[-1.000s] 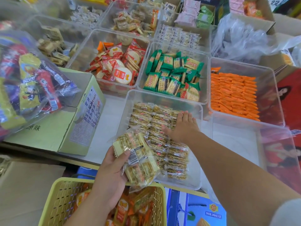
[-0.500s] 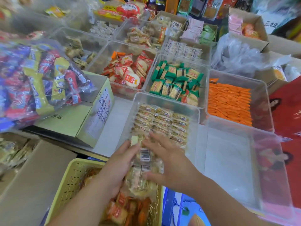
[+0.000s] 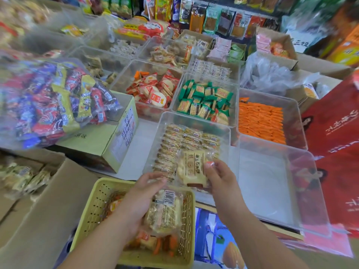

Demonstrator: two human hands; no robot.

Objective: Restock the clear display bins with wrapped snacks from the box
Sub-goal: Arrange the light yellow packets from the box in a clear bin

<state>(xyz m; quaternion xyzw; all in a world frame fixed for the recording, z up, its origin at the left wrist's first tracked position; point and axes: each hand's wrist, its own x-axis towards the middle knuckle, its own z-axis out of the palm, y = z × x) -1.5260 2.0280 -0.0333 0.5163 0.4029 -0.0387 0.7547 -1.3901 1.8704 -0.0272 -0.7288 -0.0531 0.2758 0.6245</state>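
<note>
Far left: cardboard box (image 3: 19, 177) holding what look like the same snacks. Green carton (image 3: 93, 140): two printed characters that look like 原味; side-panel text too small to read. Yellow basket (image 3: 93, 206), beneath the left hand (image 3: 139, 199), whose fingers curl round a stack of wrapped snacks (image 3: 165, 214); barcode sticker uppermost, digits illegible. Single packet (image 3: 192, 167), pinched between thumb and fingers of the right hand (image 3: 219, 177), hangs over the near right part of the clear bin (image 3: 194, 118). Its long axis runs away from the person, with Chinese characters down its face, not surely legible. The bin lies directly ahead of both hands; the right is nearer, so placing likely falls to it.
</note>
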